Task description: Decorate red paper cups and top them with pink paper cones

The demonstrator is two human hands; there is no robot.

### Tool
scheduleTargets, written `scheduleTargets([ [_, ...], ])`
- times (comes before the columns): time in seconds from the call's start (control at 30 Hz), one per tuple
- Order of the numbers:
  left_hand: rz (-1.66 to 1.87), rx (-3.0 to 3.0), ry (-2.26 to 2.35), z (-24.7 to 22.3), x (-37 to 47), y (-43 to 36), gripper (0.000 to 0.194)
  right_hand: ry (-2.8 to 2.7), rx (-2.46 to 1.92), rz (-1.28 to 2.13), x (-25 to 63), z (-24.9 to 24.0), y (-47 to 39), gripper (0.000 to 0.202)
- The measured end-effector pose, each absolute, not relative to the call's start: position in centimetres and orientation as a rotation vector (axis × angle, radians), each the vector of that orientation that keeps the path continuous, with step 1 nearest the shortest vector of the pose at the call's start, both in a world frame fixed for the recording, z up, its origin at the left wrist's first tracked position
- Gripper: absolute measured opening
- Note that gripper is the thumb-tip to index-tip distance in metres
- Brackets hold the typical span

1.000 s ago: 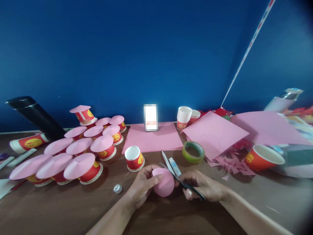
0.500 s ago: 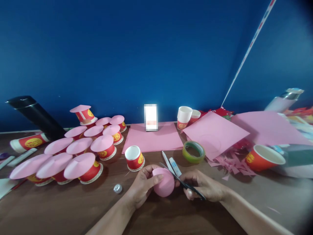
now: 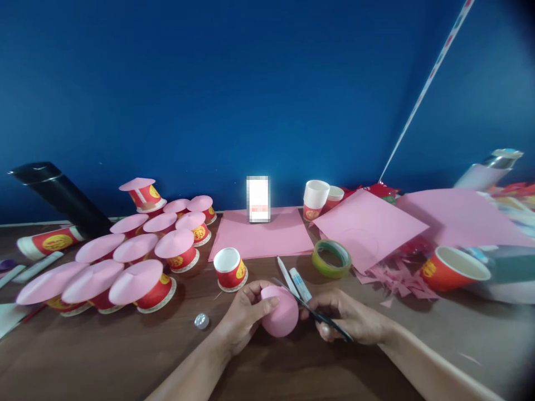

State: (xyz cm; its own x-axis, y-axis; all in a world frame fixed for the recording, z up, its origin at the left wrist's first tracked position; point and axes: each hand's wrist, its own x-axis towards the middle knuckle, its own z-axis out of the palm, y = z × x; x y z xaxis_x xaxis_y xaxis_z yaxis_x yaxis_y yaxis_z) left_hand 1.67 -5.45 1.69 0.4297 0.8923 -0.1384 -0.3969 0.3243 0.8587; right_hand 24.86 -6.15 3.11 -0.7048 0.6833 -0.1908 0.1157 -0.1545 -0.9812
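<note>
Handling a pink paper disc [image 3: 281,322]

Head view: the disc lies above the table [image 3: 125,356], between both hands; the left hand [image 3: 246,318] pinches its left side, thumb on top; the right hand [image 3: 355,318] grips scissors [image 3: 320,317], blades along its upper right edge; probably light, easily creased, best held lightly near the rim

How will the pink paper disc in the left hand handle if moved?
The pink paper disc is probably light, being thin-looking paper. It may crease where the left hand pinches it. Its edge near the scissors might flex, being away from that grip.
</note>
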Motion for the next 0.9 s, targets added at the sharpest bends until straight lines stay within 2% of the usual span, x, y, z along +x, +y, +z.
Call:
scheduleTargets([
  [0.9,0.918,0.824,0.7,1.48,1.44,-5.29,0.016,-1.7,-1.033,1.937,25.06,3.25,-6.25,0.03],
])
